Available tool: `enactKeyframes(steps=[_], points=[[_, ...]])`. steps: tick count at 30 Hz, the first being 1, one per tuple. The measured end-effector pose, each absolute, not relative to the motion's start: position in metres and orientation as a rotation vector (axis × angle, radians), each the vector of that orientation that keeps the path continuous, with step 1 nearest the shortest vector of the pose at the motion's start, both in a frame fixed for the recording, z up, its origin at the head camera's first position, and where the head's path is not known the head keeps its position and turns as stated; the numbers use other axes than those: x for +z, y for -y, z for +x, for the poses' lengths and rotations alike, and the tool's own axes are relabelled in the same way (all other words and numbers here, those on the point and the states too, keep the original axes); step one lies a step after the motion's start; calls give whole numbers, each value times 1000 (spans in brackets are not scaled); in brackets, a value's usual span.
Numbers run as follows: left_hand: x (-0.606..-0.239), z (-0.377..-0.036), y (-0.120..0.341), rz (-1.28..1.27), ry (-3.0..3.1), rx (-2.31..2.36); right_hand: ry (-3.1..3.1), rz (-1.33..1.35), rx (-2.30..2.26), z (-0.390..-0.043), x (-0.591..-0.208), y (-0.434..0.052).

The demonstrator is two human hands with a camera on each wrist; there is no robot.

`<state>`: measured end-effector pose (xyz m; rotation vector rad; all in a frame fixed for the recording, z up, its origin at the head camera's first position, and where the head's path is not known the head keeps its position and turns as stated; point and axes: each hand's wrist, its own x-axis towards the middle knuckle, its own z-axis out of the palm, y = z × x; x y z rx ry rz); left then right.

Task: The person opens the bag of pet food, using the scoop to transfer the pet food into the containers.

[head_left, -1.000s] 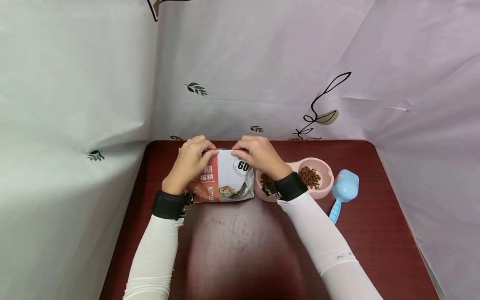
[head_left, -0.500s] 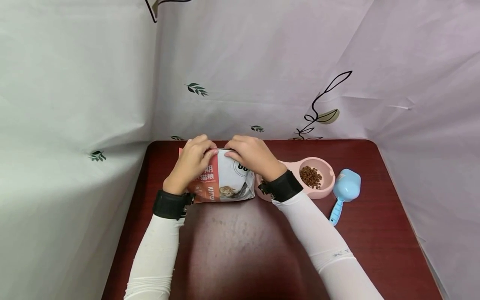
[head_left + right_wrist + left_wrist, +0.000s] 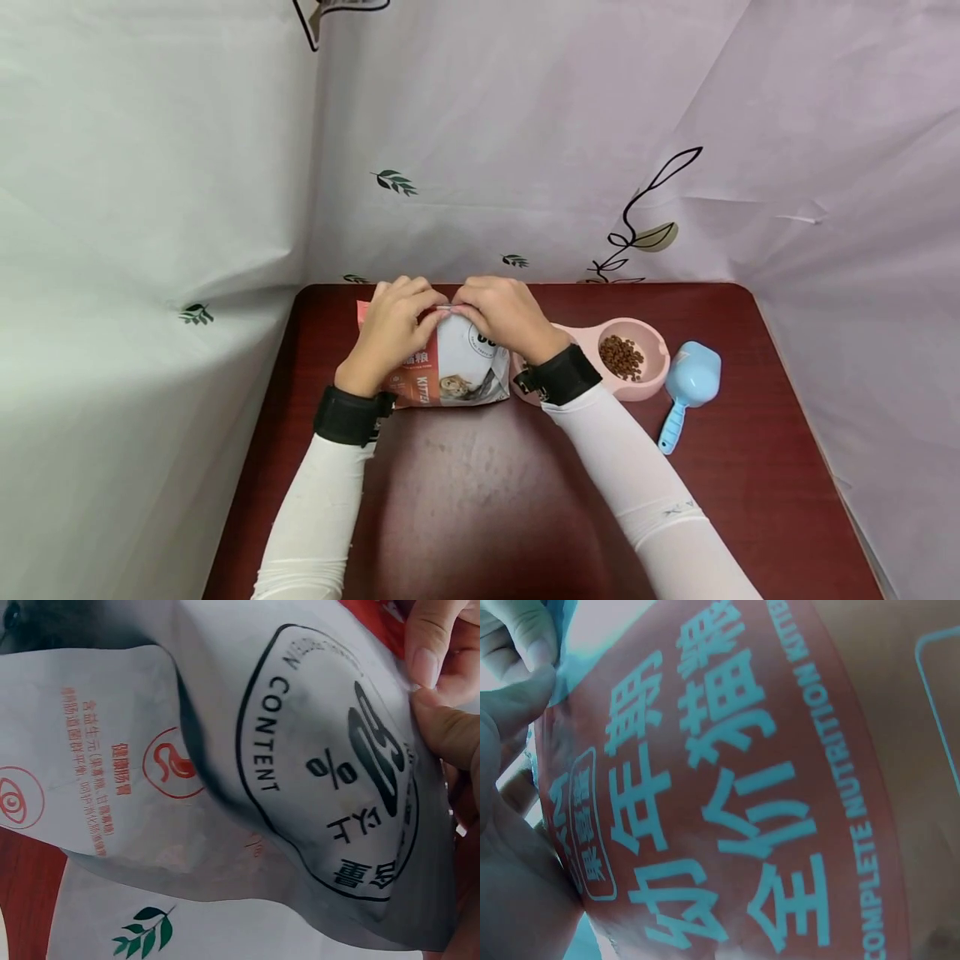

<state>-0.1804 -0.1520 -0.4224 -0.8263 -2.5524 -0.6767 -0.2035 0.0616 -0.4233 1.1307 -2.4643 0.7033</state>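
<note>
A red-and-white bag of kitten food (image 3: 468, 367) stands at the back of the table, printed with "KITTEN" and a cat picture. My left hand (image 3: 397, 329) pinches its top edge between thumb and fingers, near the middle. Close beside it, my right hand (image 3: 510, 312) pinches the same edge, the two thumbs almost touching. The left wrist view has the bag's red panel (image 3: 705, 787) filling most of it, with the left thumb at the upper left. In the right wrist view the white panel (image 3: 300, 772) bulges, and both hands' thumbs meet at its edge.
To the right of the bag is a pink double bowl (image 3: 656, 367); brown kibble (image 3: 621, 357) lies in its right half, while my right wrist partly hides the left half. A light blue scoop (image 3: 693, 375) lies further right on the dark red table (image 3: 750, 467). Patterned cloth (image 3: 525, 150) hangs behind.
My right hand has slid left along the bag's top edge toward my left hand, which has shifted slightly right. The gap between them has narrowed. Bowl and scoop stay in place.
</note>
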Motion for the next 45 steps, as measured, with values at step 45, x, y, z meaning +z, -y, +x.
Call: enactKeyframes(steps=[45], points=[[-417,-175,169,-814,2537,-920,2380,1216,728,-204,-432,-70]])
